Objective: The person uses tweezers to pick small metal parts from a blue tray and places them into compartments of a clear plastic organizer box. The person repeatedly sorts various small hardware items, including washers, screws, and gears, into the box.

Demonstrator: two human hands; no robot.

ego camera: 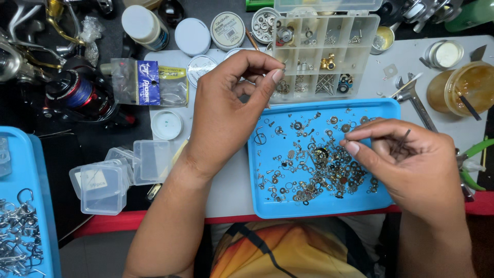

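A blue tray (267, 203) lies before me, strewn with several small metal washers, rings and screws (319, 164). My left hand (226, 110) hovers over the tray's upper left corner, thumb and forefinger pinched together at the edge of a clear compartment box (324, 51); what they pinch is too small to see. My right hand (406, 162) rests over the tray's right side. Its thumb and forefinger pinch a tiny metal part above the pile, and a thin dark tool lies across its palm.
Small clear plastic boxes (121, 175) sit at the left by a second blue tray (25, 206) of metal clips. Fishing reels (72, 92), round tins (226, 28), a plastic packet (149, 82), a wrench (417, 103), an amber jar (471, 87) and green-handled pliers (476, 154) surround the work mat.
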